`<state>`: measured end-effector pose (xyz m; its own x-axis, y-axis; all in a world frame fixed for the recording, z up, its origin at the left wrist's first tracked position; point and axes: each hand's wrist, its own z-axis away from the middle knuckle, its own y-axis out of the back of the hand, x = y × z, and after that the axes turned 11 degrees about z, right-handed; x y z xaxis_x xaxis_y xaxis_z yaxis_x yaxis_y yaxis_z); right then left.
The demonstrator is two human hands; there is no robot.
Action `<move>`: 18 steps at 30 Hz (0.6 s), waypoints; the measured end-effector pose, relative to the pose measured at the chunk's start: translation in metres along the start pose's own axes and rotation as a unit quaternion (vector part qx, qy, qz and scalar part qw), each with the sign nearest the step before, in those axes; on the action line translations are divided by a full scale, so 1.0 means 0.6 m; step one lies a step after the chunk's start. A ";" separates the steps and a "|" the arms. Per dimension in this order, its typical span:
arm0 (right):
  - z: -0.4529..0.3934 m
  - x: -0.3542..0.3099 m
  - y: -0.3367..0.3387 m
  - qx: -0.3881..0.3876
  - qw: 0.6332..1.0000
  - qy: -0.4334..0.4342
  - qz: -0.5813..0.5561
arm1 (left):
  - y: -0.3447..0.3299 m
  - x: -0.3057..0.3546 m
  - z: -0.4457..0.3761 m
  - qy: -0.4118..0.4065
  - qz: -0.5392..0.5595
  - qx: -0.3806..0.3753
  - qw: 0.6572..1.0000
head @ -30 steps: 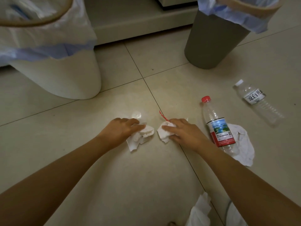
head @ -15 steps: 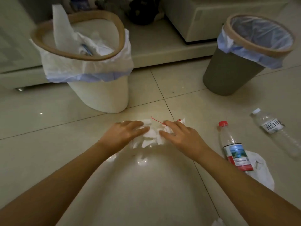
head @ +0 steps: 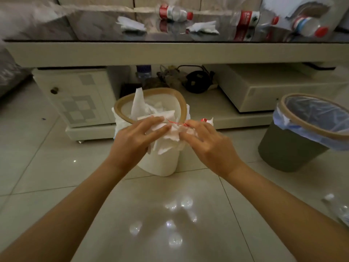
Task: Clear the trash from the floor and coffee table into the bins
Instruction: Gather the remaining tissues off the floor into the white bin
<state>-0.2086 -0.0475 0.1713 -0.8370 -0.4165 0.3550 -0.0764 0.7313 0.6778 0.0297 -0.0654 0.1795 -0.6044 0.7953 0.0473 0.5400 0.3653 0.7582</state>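
Both hands hold a bundle of crumpled white tissues (head: 171, 138) with a red string, lifted off the floor just in front of the white bin (head: 160, 165). My left hand (head: 135, 138) pinches its left side and my right hand (head: 204, 140) grips its right side. The white bin has a tan rim and holds several tissues. A grey bin (head: 283, 154) with a blue liner stands at the right. On the glass coffee table (head: 170, 52) lie tissues (head: 130, 24) and several plastic bottles (head: 174, 13).
Under the table sit a white drawer unit (head: 75, 99), a dark tangle of cables (head: 196, 80) and a white box (head: 273, 91). A clear bottle (head: 338, 207) lies on the tiled floor at the right edge. Sofa fabric shows at the far left.
Both hands have gathered the two tissue wads together and lifted them from the floor up to the white bin's front. The view has tilted up, showing the coffee table.
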 end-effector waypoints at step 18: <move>-0.173 -0.012 -0.134 -0.309 0.919 -0.099 -0.223 | -0.040 -0.165 -0.069 0.204 -0.171 -0.196 0.944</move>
<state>-0.1402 -0.1594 0.1809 -0.8843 -0.4484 -0.1304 -0.1651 0.0390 0.9855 0.0523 -0.1731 0.1837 -0.9227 0.3810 -0.0581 0.0620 0.2955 0.9533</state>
